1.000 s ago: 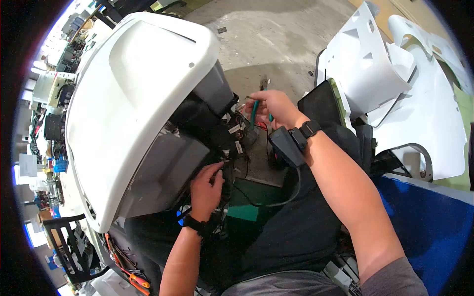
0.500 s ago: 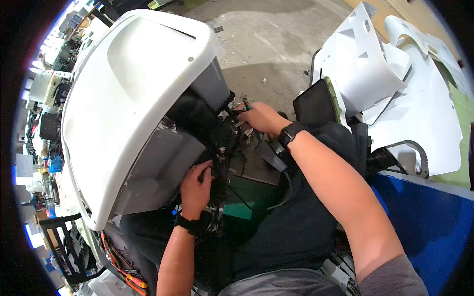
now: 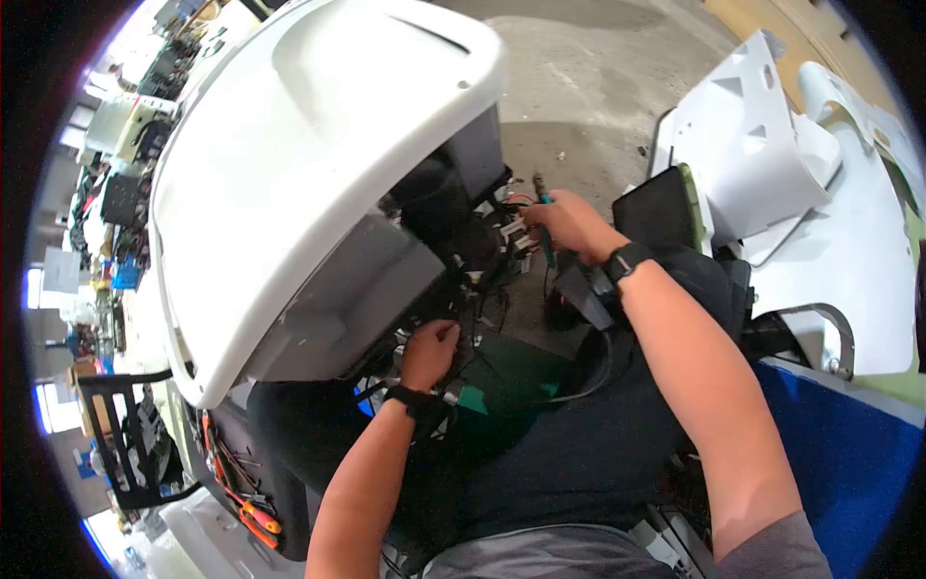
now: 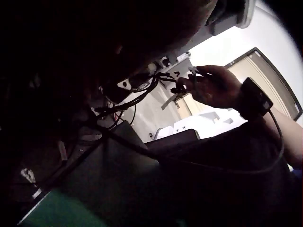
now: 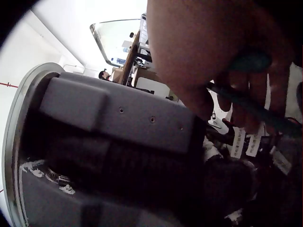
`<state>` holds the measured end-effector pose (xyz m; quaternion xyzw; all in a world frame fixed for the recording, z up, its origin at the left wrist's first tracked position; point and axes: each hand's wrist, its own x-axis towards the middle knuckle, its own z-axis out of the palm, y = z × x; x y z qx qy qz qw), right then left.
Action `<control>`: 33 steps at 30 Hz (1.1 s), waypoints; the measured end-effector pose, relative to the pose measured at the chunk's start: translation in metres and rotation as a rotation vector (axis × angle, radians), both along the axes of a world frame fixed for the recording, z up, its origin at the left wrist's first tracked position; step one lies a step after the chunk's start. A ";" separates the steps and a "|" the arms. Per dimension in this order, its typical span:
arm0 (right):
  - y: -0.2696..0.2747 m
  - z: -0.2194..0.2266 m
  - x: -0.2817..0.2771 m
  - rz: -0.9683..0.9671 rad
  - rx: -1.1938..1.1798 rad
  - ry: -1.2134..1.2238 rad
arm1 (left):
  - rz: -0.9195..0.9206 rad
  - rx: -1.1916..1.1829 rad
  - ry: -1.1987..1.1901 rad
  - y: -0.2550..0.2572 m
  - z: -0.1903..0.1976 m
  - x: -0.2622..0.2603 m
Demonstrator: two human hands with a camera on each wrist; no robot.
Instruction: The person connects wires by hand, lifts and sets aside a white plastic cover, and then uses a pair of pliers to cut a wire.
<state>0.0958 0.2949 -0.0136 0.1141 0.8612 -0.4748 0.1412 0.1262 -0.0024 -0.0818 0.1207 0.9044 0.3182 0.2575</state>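
My right hand [image 3: 579, 227] holds green-handled pliers [image 3: 547, 241], whose metal nose points away toward the floor. Its fingertips reach a bundle of wires with white labels [image 3: 516, 229] at the machine's open underside. In the right wrist view the green handle [image 5: 255, 106] crosses the fingers, close over printed labels [image 5: 237, 143]. My left hand [image 3: 429, 355] is lower down, its fingers in the shadow beside the grey housing [image 3: 357, 289] among dark cables. The left wrist view is very dark; dark wires [image 4: 137, 100] run from there toward the right hand [image 4: 213, 87]. Whatever the left fingers touch is hidden.
A large white curved shell [image 3: 289, 145] covers the machine on the left. White molded panels [image 3: 752, 145] stand at the right beside a blue surface [image 3: 830, 434]. Orange-handled tools [image 3: 256, 516] lie at lower left, near a black chair [image 3: 130, 439]. A green board [image 3: 516, 372] lies below the hands.
The right hand, earlier raised with the pliers apart from the machine, has come in to the labeled wires. The left hand has shifted slightly down along the housing. The head view has turned a little.
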 end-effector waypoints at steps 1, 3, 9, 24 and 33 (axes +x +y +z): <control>0.002 -0.003 0.000 -0.064 -0.120 -0.044 | 0.081 -0.005 -0.111 0.004 0.007 -0.002; 0.004 -0.007 0.000 -0.114 -0.237 -0.093 | 0.117 -0.020 -0.217 0.006 0.009 -0.004; -0.001 0.003 0.000 -0.166 -0.237 -0.212 | 0.327 0.398 -0.322 0.013 -0.008 -0.005; -0.004 0.012 -0.004 -0.097 -0.121 -0.138 | 0.326 0.456 -0.410 0.008 -0.021 -0.015; 0.020 0.027 -0.006 -0.615 -0.655 0.021 | 0.413 0.462 -0.419 0.010 -0.016 -0.011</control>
